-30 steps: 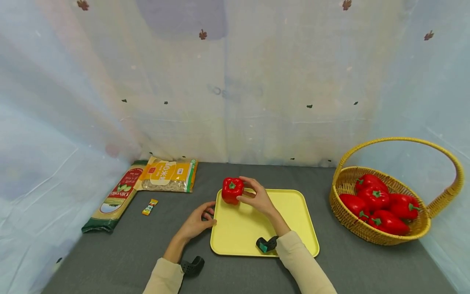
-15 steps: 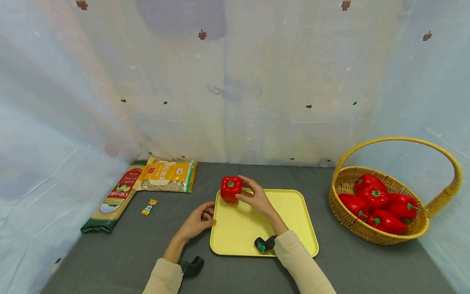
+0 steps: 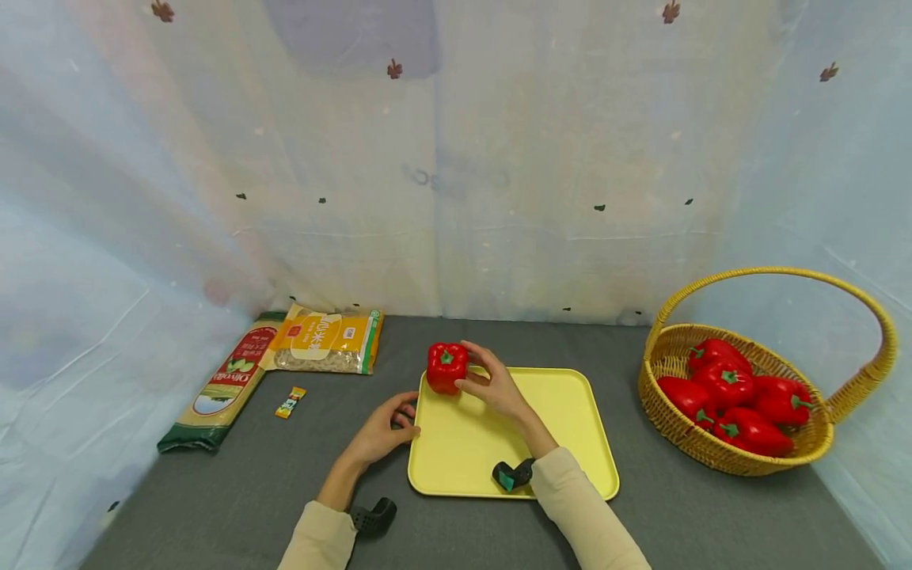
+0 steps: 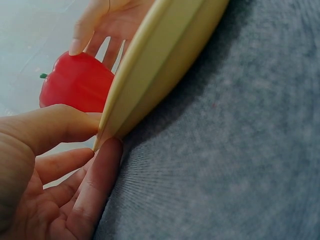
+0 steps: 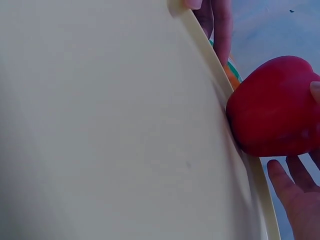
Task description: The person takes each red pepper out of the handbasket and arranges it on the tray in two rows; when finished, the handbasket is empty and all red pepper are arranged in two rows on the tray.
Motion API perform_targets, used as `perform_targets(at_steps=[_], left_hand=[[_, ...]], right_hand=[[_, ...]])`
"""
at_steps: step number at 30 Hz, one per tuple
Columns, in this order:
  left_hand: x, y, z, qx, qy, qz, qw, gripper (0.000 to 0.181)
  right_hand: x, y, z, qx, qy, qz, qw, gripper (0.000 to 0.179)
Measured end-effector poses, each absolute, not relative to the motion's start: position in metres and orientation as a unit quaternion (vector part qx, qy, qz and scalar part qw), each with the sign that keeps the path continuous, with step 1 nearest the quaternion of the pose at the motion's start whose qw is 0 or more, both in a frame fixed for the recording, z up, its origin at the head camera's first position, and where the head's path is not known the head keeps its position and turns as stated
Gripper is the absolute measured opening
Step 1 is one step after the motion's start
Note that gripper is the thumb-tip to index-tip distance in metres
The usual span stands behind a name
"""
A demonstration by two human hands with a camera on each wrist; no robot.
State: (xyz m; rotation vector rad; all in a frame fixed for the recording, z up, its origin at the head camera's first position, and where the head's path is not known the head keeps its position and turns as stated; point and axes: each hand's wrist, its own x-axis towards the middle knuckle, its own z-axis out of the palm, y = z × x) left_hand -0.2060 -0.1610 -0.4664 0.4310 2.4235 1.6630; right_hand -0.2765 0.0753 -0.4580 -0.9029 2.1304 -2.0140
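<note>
Hands on my feed are both grasping: the right hand point(image 3: 500, 388) has a red pepper point(image 3: 446, 369) between thumb and fingertips at the far left corner of the yellow tray point(image 3: 463, 447), while the left hand point(image 3: 383, 434) pinches its left rim. My left wrist view reveals a finger tucked beneath that edge. Only the head view shows me the wicker basket point(image 3: 664, 423), with five peppers point(image 3: 725, 384) inside.
</note>
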Motion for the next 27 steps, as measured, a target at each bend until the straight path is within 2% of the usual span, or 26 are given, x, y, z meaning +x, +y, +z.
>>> perform_targets(at_steps=[13, 21, 27], left_hand=[[-0.207, -0.161, -0.468, 0.141, 0.815, 0.555, 0.088, 0.058], [-0.22, -0.165, -0.495, 0.135, 0.815, 0.558, 0.075, 0.06], [-0.223, -0.167, -0.501, 0.136, 0.814, 0.561, 0.068, 0.06]], right_hand=[[-0.274, 0.075, -0.456, -0.291, 0.708, -0.643, 0.012, 0.069], [-0.271, 0.085, -0.447, -0.268, 0.731, -0.627, -0.006, 0.068], [-0.266, 0.097, -0.433, -0.261, 0.744, -0.614, -0.033, 0.06]])
